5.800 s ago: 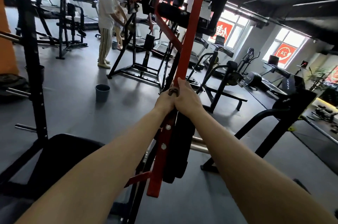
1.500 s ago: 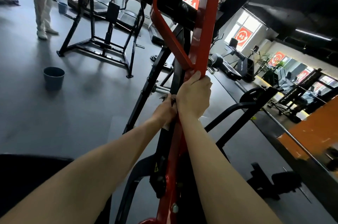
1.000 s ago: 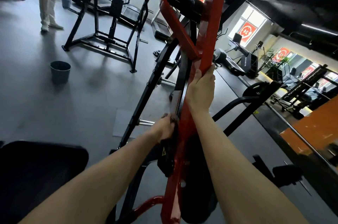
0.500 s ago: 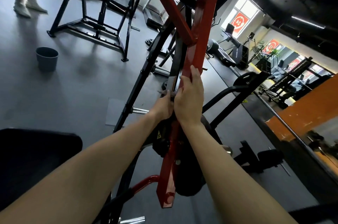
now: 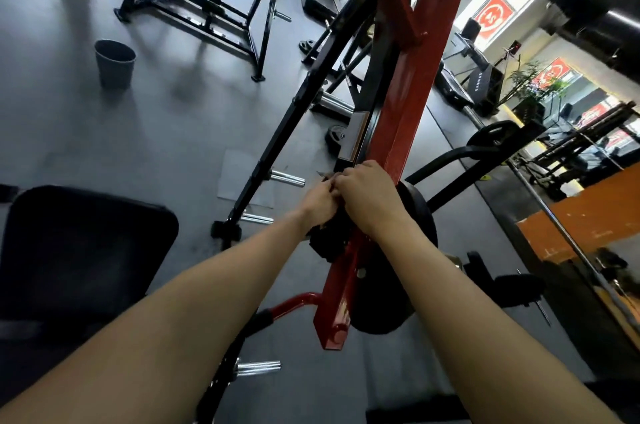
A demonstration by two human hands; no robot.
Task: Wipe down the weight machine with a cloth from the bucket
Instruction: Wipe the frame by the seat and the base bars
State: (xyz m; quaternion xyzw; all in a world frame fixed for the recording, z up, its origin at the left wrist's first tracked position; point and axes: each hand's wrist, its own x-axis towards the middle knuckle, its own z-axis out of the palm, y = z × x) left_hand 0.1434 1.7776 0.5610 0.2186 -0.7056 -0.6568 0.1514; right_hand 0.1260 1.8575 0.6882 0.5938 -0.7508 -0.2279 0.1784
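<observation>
The left hand (image 5: 317,203) clutches the cloth (image 5: 325,175), only a corner showing, against the red bar (image 5: 408,104); the right hand (image 5: 369,196) curls round the bar beside it. Earlier its fingers lay straight; the bucket (image 5: 115,63) stands well apart

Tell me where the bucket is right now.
The bucket stands on the grey floor, upper left of the head view, left of a black frame.

Dim gym, daylight glaring through right windows (image 5: 491,7), floor sheen, wide-angle edge bending, soft blur
</observation>
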